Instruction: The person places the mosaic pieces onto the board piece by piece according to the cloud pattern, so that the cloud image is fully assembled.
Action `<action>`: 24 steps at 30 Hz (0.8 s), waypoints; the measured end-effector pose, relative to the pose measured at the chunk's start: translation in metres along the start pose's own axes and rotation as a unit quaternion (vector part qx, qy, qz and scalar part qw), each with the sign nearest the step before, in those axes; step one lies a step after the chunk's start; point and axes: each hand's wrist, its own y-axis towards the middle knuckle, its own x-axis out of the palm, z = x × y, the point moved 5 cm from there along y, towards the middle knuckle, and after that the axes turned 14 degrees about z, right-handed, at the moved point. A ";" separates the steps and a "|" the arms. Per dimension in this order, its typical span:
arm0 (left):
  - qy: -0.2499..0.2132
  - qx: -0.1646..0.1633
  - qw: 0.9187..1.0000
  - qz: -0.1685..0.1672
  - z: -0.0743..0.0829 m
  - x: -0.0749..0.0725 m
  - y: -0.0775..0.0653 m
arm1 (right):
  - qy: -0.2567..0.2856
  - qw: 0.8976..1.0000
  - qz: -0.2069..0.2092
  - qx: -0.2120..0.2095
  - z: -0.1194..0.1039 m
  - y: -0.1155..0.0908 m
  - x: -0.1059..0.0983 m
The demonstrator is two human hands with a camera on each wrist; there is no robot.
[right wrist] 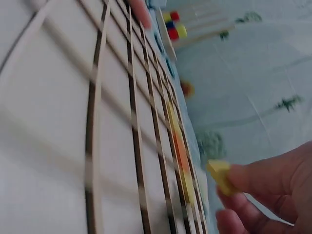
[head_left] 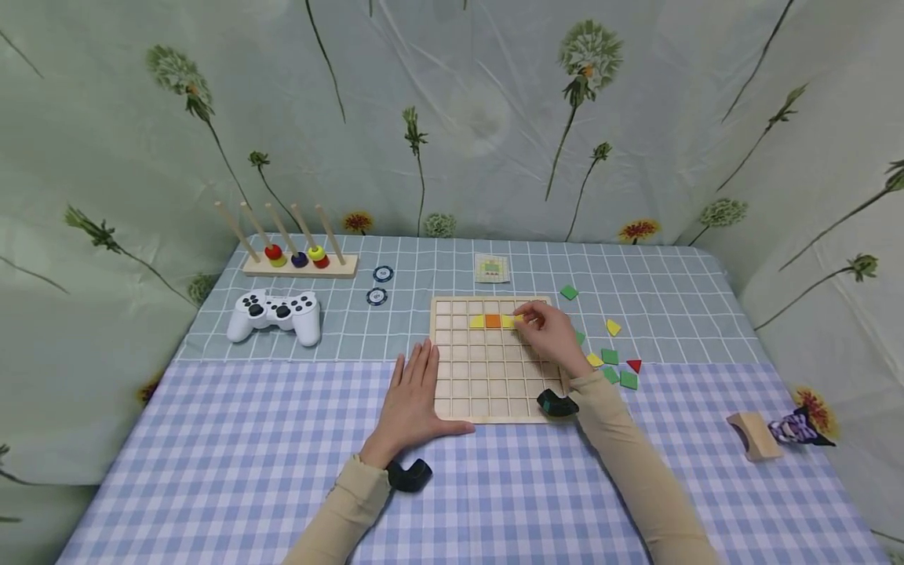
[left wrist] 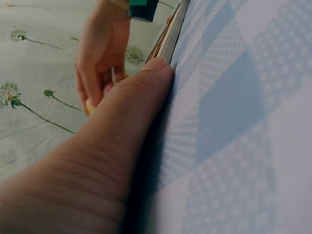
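Observation:
A wooden grid board (head_left: pixel 459 384) lies on the table between my hands. In its second row from the far edge sit a yellow tile (head_left: pixel 477 322), an orange tile (head_left: pixel 493 321) and another yellow tile (head_left: pixel 508 322). My right hand (head_left: pixel 547 333) is over the board's far right part. Between its thumb and fingers it pinches a small yellow tile (right wrist: pixel 222 176), held just above the board in the right wrist view. Along the board's left side my left hand (head_left: pixel 413 400) lies flat with straight fingers, its thumb at the near edge.
Several loose green tiles (head_left: pixel 610 357), yellow tiles (head_left: pixel 613 327) and a red triangle (head_left: pixel 634 366) lie right of the board. Behind it is a pattern card (head_left: pixel 491 268). Poker chips (head_left: pixel 377 297), a white game controller (head_left: pixel 275 312) and a peg stacker (head_left: pixel 300 268) stand left; a wooden arch block (head_left: pixel 756 436) is right.

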 end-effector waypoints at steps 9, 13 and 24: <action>-0.001 -0.003 1.000 -0.007 -0.001 0.001 0.001 | 0.014 0.998 -0.062 0.011 -0.029 -0.002 0.051; -0.002 0.001 1.000 -0.006 0.000 0.001 0.001 | -0.009 0.997 -0.078 0.005 -0.032 -0.001 0.064; -0.006 0.002 1.000 -0.001 0.000 0.000 0.000 | -0.076 0.990 -0.105 -0.052 -0.039 0.003 0.073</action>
